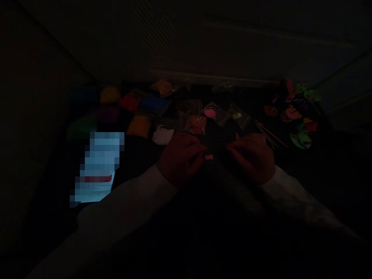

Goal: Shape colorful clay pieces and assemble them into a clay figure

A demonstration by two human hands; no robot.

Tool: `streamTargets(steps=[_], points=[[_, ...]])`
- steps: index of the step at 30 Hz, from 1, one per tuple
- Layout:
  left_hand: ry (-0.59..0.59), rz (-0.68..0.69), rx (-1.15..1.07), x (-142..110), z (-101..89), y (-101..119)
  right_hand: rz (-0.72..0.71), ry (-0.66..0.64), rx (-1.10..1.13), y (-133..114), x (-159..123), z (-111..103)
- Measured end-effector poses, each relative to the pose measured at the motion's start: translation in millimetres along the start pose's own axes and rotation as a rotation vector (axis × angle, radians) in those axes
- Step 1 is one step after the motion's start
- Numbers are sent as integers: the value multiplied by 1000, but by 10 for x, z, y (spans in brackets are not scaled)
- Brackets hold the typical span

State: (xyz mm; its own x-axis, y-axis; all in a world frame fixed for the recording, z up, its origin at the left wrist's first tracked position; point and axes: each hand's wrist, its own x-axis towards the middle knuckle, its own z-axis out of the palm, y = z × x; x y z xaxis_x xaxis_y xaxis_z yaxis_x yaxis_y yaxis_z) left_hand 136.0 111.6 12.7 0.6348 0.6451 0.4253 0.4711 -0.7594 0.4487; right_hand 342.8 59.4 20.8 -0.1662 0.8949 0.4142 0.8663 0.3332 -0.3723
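"Two small red pieces (208,157) on a ribbed mat (223,182)?"

"Yes, just between the left hand (180,159) and the right hand (251,157), both palm-down, fingers (200,148) curled low and close. Too dark to tell whether they're holding anything."

The one head-worn view looks forward and down from close above the left hand (180,159) and right hand (251,157), across the bench (139,162) toward a wall (203,38).

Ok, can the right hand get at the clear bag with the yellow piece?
Probably yes: the right hand rests just below the clear bag, with nothing obvious between them on the ribbed mat, but it's dim.
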Motion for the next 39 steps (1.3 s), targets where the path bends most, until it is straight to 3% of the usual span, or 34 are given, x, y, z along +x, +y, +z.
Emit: streamTargets(steps=[5,9,16,25,39], points=[[40,-21,-52,6,-11,17,-20,15,26,-35,-6,1],[62,-141,-173,22,-45,47,2,34,162,-137,11,8],[140,-299,-203,21,-160,106,214,-190,590,-350,69,-34],[184,-182,-214,20,-166,130,331,-313,815,-349,62,-62],[238,-119,-200,15,-145,115,325,-327,810,-362,65,-64]])
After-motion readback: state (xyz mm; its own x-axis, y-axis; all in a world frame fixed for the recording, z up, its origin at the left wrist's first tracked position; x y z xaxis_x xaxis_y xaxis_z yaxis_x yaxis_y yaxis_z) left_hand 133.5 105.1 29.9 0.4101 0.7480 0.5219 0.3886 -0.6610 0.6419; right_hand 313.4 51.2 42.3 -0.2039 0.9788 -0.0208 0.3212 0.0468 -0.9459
